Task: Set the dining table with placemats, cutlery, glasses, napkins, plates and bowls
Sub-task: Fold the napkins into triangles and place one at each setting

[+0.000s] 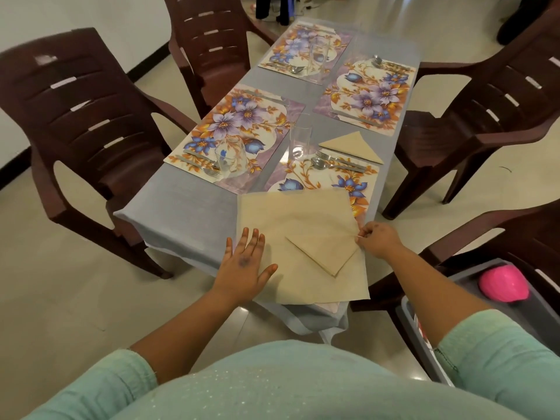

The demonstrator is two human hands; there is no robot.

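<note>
A large beige napkin (291,219) lies spread flat at the near end of the table (181,213), partly over the near right floral placemat (348,180). A smaller folded beige napkin (325,253) lies on top of it. My left hand (245,265) rests flat on the spread napkin's left edge, fingers apart. My right hand (377,239) pinches the napkin's right edge. Another folded napkin (353,145) lies between the right placemats. Glasses (300,137) and cutlery (333,163) stand on the mats.
Several dark brown plastic chairs surround the table, one at the near left (75,116) and one at the right (491,110). A grey bin (424,338) with a pink bowl (504,283) in it sits on the chair at my near right.
</note>
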